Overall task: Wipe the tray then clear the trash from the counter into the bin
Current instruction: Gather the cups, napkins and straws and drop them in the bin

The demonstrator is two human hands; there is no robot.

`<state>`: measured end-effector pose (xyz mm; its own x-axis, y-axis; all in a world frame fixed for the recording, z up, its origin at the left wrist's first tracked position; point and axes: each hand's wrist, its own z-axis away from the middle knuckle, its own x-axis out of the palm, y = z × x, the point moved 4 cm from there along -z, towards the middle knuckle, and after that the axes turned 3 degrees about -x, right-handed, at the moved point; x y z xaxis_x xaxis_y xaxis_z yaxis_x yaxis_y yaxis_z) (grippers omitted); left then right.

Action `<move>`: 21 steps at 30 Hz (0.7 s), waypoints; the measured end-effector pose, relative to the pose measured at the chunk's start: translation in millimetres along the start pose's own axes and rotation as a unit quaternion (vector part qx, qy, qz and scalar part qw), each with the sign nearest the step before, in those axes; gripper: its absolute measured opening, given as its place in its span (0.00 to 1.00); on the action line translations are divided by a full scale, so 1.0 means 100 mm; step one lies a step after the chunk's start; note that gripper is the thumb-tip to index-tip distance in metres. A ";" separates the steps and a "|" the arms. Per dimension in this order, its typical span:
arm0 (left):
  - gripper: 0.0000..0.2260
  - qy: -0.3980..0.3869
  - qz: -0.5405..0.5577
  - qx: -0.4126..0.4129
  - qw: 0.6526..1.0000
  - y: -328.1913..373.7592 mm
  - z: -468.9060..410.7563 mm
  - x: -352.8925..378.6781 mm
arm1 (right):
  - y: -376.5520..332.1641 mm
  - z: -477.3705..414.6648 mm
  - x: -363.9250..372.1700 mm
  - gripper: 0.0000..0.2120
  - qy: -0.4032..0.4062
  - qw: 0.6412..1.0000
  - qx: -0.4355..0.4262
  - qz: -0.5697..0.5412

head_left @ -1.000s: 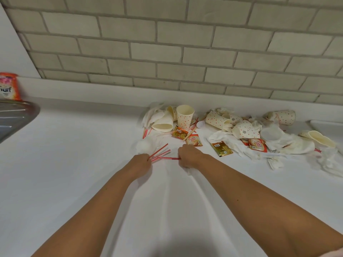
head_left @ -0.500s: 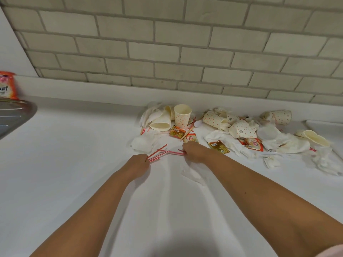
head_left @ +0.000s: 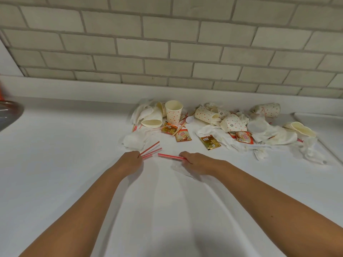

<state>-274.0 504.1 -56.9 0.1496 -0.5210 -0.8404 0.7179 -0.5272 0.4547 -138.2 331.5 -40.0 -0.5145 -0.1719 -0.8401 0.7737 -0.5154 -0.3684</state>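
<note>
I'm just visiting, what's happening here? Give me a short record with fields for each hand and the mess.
left hand: grips a bunch of red straws
right hand: pinches a single red straw
counter: white, below a brick wall
strewn there: dotted paper cups, sachets, napkins
standing cup: one upright, others tipped over
bin: not in view

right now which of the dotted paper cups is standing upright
The dotted cup in the left clump, just behind the orange sachet, stands mouth up; every other cup lies tipped or crushed on its side.
</note>
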 end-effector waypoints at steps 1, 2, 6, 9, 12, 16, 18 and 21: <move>0.14 0.003 -0.001 0.000 1.000 0.00 0.01 0.00 | 0.00 0.01 0.06 0.22 0.001 1.000 -0.011 -0.002; 0.14 0.005 -0.003 0.000 1.000 0.00 0.01 0.00 | 0.00 0.03 0.10 0.25 0.005 1.000 -0.022 0.003; 0.12 0.014 0.006 -0.006 1.000 0.00 0.03 0.02 | 0.05 0.13 0.14 0.16 0.094 0.994 -0.054 0.015; 0.12 0.021 0.002 -0.003 1.000 0.06 0.07 0.07 | 0.13 0.25 0.17 0.09 0.156 0.985 -0.066 0.032; 0.11 0.030 -0.020 0.010 0.999 0.19 0.15 0.16 | 0.23 0.39 0.21 0.10 0.179 0.981 -0.059 0.046; 0.17 0.029 -0.044 0.037 0.998 0.46 0.23 0.34 | 0.47 0.62 0.26 0.12 0.180 0.983 -0.021 0.039; 0.17 0.016 -0.050 0.057 0.997 0.64 0.29 0.47 | 0.63 0.78 0.27 0.11 0.180 0.983 -0.001 0.024; 0.16 -0.011 -0.065 0.091 0.994 0.98 0.41 0.68 | 0.88 1.08 0.27 0.06 0.180 0.983 0.029 0.014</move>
<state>-221.5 388.9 -57.6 0.0474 -0.4546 -0.8894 0.5952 -0.7023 0.3906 -123.6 190.5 -52.3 -0.3219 0.1161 -0.9396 0.7573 -0.5640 -0.3291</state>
